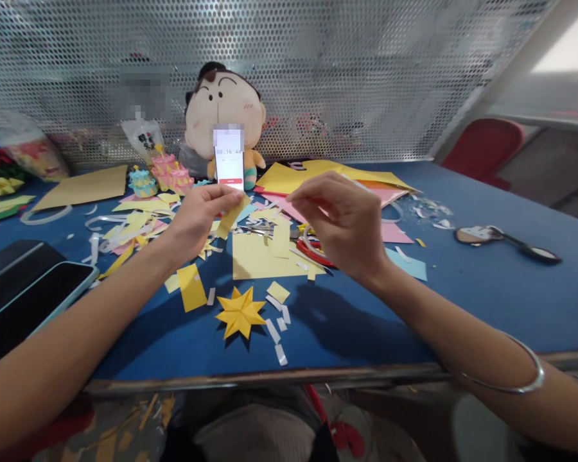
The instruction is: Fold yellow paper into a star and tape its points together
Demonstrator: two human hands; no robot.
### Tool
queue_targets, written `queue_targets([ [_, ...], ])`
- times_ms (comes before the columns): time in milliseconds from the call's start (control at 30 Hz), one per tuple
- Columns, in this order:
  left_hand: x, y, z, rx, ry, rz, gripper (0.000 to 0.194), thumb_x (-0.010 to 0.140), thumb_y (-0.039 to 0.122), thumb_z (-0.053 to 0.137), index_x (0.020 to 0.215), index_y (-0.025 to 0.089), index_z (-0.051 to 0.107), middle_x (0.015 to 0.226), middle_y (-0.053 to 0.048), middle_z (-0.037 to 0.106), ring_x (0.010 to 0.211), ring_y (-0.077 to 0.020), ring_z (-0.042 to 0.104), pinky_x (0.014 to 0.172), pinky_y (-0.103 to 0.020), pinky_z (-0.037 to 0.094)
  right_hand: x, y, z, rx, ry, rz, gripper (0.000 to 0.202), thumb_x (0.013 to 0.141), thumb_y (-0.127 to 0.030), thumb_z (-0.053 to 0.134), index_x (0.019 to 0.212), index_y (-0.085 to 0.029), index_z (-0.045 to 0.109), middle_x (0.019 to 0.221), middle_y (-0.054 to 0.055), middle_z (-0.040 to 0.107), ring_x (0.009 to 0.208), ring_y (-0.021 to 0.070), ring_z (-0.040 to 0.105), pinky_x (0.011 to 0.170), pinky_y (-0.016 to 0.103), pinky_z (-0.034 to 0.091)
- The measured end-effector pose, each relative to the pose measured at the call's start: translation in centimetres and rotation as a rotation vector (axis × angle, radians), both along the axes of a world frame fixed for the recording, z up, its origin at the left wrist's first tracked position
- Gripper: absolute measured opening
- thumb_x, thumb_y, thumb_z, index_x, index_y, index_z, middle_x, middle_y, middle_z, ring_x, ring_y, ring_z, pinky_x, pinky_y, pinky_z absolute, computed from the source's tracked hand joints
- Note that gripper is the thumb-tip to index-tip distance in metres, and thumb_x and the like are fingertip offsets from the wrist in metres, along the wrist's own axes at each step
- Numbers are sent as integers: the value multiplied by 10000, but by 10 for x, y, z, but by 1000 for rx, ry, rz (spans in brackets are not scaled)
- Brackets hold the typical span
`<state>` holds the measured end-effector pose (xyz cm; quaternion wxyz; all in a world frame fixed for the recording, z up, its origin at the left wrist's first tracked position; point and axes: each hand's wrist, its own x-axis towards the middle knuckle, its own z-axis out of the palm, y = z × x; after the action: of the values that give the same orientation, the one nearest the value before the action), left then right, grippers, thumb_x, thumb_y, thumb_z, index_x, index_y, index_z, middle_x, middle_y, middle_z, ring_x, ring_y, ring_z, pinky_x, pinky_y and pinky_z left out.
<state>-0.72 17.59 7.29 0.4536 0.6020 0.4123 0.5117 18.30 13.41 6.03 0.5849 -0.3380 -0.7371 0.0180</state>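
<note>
My left hand [197, 215] is closed, with a small strip of yellow paper [228, 220] pinched between thumb and fingertips above the table. To its right, my right hand [344, 221] hangs raised with thumb and fingers pressed together; whatever is in that pinch, if anything, is too small to make out. Below the hands a pale yellow sheet [253, 260] lies flat, with a narrower yellow strip [281, 239] on it. Red-handled scissors [318, 253] are partly hidden by my right hand. Nearer me sits a folded yellow paper star [241, 312] with several points.
A phone [229, 168] showing a timer leans against a plush doll [226, 109] at the back. Coloured paper sheets [327, 172], white scraps and small paper cakes [171, 172] surround the hands. A black device [33, 301] lies left; a keychain [505, 240] lies right.
</note>
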Motion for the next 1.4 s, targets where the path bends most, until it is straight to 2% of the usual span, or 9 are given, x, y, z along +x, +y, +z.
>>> queue_targets([
  [233,10,-8,-7,-53,47,8,123,597,158,720,718,161,743,711,-19,698,678,-114,588,685,-254,448,-4,5,-6,-206,-58,123,140,783,-102,520,751,-125,654,708,44,677,638,125,599,578,258,478],
  [467,12,-15,-9,47,168,-68,206,666,186,696,866,153,730,711,-18,703,668,-114,603,650,-243,468,-5,3,-8,-290,-32,202,141,772,-140,560,782,-121,700,747,49,694,698,138,621,635,274,495],
  [567,13,-20,-8,92,221,-99,253,702,198,674,946,143,708,697,-19,695,673,-118,612,653,-240,473,-5,4,-9,-339,-46,240,243,765,-119,548,976,-140,667,688,-6,634,640,111,584,628,271,489],
  [667,14,-23,-6,118,268,-116,283,723,218,661,993,135,689,712,-24,696,695,-127,623,669,-244,479,-6,4,-9,-361,-63,258,394,739,-80,547,1127,-151,542,660,-43,589,606,98,572,605,254,485],
  [900,15,-27,-3,114,292,-124,313,732,231,655,1030,139,670,725,-32,699,697,-140,631,679,-256,487,-7,5,-12,-272,-101,186,299,720,-55,534,884,-246,373,650,-55,620,587,117,627,559,247,497],
  [1400,17,-29,-4,105,254,-141,318,725,225,661,1023,114,661,734,-41,710,702,-142,652,660,-241,488,-6,10,-13,-238,-118,172,336,698,-85,545,798,-263,279,631,-40,604,620,154,671,548,257,520],
])
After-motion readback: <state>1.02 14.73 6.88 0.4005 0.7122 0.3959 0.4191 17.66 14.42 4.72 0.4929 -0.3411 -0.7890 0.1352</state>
